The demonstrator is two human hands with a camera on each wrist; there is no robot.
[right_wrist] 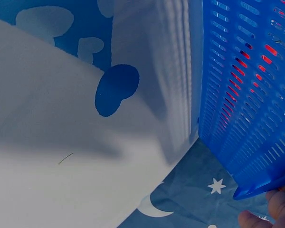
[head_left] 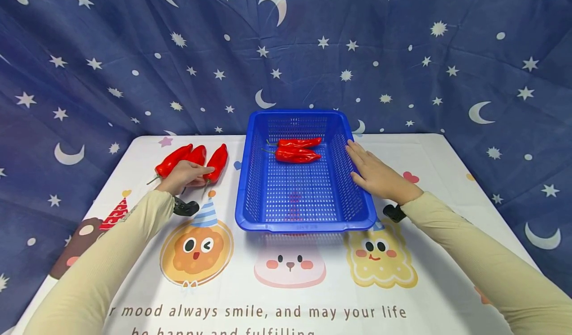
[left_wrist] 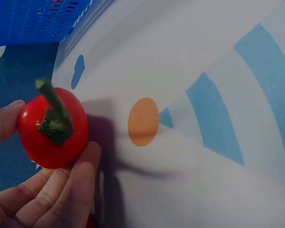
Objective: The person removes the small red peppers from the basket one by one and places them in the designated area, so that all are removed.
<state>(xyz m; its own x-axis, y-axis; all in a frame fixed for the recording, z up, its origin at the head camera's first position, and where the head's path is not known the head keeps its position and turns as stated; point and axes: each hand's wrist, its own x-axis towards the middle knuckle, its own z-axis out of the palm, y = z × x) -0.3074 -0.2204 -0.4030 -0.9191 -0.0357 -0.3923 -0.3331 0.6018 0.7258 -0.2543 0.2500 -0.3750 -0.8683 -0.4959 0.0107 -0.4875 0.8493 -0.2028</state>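
Note:
My left hand (head_left: 184,174) pinches a red pepper (head_left: 217,164) between thumb and fingers at the left of the table. Its green stem (left_wrist: 57,109) points toward the camera in the left wrist view. Two more red peppers, one at the outer side (head_left: 174,160) and one partly behind the hand (head_left: 197,155), lie close by. A blue plastic basket (head_left: 292,227) stands in the middle, with two red peppers (head_left: 298,155) side by side in it. Along the basket's right rim rests my right hand (head_left: 377,173), fingers straight; only fingertips (right_wrist: 280,204) show in the right wrist view.
A white cloth with cartoon prints (head_left: 290,295) covers the table. Behind the basket hangs a dark blue curtain (head_left: 304,57) with moons and stars. The basket's raised walls stand between the two hands.

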